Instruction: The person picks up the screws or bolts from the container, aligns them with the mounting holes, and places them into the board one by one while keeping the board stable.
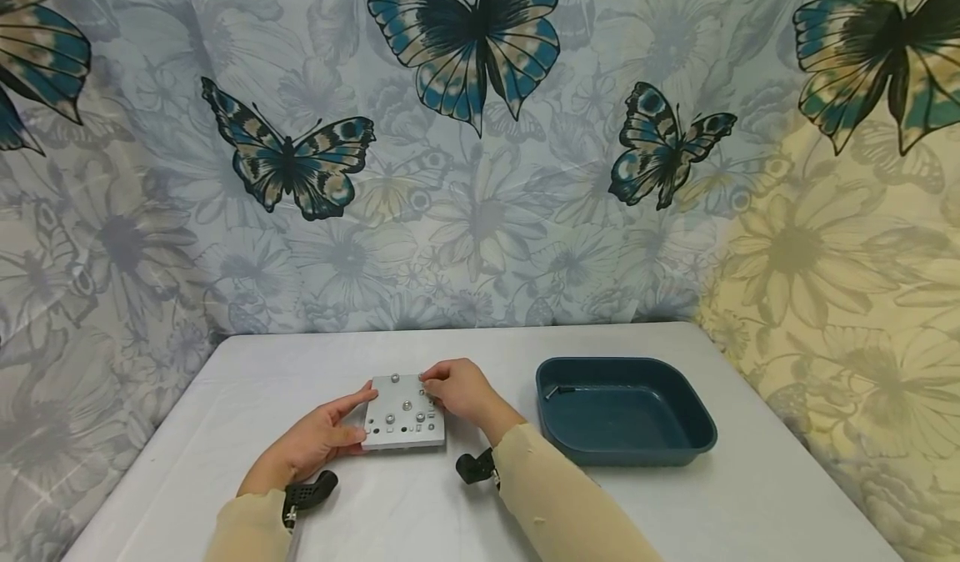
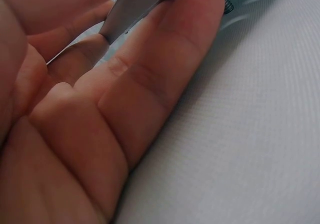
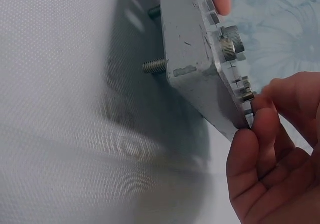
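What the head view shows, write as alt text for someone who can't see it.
A person's left hand grips the left edge of a bolt-studded grey metal block while the right hand touches its back right corner. A dark teal tray stands to the right on the white table, with butterfly-patterned fabric behind.

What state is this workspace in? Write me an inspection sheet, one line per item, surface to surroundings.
Surface: table covered in white.
Job's things: grey metal block with fasteners on its face; threaded ends protrude underneath.
Clutter: nothing seen loose outside the dark teal tray, which holds one small dark item, too small to identify.
Hands: left hand grips the block's left side; right hand pinches at its far right corner, exact part hidden. Black device at each wrist.
Cables: nothing seen clearly.
Surroundings: floral backdrop with large butterflies.
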Available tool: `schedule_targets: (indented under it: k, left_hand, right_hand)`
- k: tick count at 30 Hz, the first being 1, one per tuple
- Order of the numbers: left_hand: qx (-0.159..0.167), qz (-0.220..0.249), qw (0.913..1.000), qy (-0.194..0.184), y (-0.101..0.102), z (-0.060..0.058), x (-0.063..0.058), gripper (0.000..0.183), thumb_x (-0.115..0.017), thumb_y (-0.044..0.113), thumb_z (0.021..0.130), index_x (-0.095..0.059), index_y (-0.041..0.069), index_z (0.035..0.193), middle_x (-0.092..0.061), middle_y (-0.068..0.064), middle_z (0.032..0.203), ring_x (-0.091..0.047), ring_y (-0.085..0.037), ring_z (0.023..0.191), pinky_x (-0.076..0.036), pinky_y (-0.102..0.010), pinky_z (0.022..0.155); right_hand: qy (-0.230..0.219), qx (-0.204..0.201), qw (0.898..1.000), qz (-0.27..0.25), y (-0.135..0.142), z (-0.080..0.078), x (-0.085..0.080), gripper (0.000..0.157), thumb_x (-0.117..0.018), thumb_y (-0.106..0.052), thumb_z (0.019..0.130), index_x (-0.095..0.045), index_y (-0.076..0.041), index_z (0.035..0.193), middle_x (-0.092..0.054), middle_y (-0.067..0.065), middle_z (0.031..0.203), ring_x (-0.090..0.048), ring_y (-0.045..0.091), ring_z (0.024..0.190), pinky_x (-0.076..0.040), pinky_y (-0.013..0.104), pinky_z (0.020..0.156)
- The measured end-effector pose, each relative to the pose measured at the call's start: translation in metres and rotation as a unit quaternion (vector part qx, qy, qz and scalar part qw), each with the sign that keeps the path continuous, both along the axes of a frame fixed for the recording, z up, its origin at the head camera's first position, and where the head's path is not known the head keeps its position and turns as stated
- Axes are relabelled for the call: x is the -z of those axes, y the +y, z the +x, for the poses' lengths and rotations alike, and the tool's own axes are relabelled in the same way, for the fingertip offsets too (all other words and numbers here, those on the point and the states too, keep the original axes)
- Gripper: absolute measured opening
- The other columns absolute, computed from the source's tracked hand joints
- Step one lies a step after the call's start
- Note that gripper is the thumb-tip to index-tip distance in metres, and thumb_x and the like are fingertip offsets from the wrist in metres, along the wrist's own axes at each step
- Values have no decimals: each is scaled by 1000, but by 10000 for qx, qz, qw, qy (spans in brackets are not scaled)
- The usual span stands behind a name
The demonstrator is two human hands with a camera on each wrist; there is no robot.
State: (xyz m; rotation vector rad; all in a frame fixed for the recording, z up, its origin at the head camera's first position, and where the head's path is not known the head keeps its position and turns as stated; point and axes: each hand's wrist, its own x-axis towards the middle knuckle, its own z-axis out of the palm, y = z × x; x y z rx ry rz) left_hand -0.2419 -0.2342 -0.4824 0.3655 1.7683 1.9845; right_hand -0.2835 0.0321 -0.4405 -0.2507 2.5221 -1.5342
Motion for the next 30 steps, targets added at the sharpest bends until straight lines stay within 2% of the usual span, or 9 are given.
schedule_targets:
  k: [3, 5, 7, 11, 13, 15, 18, 25, 30]
  left_hand:
    - [17, -5, 10000, -7, -2, 0, 1, 78, -68, -3, 91, -26, 1, 157, 9, -4, 165, -54, -22, 121, -52, -40, 90]
    - [41, -2, 10000, -9, -3, 1, 2, 79, -68, -2, 91, -25, 0, 157, 10, -4, 165, -55, -21, 121, -52, -40, 90]
    - [76, -3, 10000, -4, -4, 1, 3, 80, -68, -1, 92, -23, 0, 157, 11, -4, 165, -56, -21, 120, -52, -39, 90]
    - [84, 14, 10000, -28, -3, 2, 4, 81, -69, 0, 91, -23, 1, 158, 10, -3, 165, -56, -21, 120, -52, -39, 90]
    - [45, 32, 10000, -42, -2, 2, 4, 81, -70, 0, 91, -24, 2, 158, 8, -1, 165, -56, -21, 120, -52, -39, 90]
    - [8, 45, 10000, -51, -2, 1, 4, 81, -70, -1, 91, -24, 2, 158, 7, 0, 166, -56, -22, 121, -53, -39, 90]
    - [1, 66, 10000, -59, -2, -1, 4, 81, -69, -1, 91, -24, 2, 158, 7, 0, 166, -56, -23, 121, -53, -39, 90]
    - [128, 102, 9999, 46, -3, -2, 6, 79, -67, -2, 92, -23, 0, 157, 10, -4, 165, -56, -23, 120, -52, -40, 90]
    - [146, 77, 9998, 87, -1, -1, 4, 78, -66, -3, 93, -22, -1, 157, 9, -4, 165, -56, -22, 119, -53, -39, 89]
  right_hand:
    - [-196, 180, 9975, -654, 5, 2, 2, 16, -65, -13, 96, -75, -8, 108, -67, 4, 92, -60, 16, 71, -51, 29, 63]
    - [-373, 360, 9891, -1376, 13, 5, 1, 21, -64, -13, 96, -72, -3, 113, -67, 9, 94, -60, 17, 69, -52, 28, 61]
    - [-547, 508, 9731, -2178, 26, 12, -2, 28, -63, -14, 96, -69, 0, 120, -67, 12, 100, -62, 18, 69, -52, 28, 61]
    - [-734, 585, 9311, -3526, 63, 28, -20, 36, -63, -19, 97, -63, -1, 129, -65, 15, 113, -64, 21, 76, -53, 28, 67]
    - [-676, 524, 9176, -3883, 85, 35, -29, 41, -64, -22, 98, -60, -2, 133, -65, 15, 118, -66, 22, 79, -54, 29, 70]
    - [-534, 494, 9119, -4039, 108, 39, -36, 45, -65, -24, 98, -57, -2, 137, -64, 14, 121, -67, 22, 82, -54, 30, 72]
    - [-253, 492, 9194, -3894, 139, 42, -39, 52, -64, -26, 99, -51, -1, 143, -62, 14, 128, -68, 22, 87, -55, 32, 77]
    - [-78, 917, 9696, -2268, 188, 39, -27, 51, -60, -28, 102, -48, -8, 147, -52, 20, 140, -67, 30, 99, -54, 38, 85]
    - [-259, 1428, 9835, -1078, 199, 35, -18, 47, -60, -19, 101, -51, -5, 145, -55, 23, 135, -69, 29, 93, -54, 39, 80]
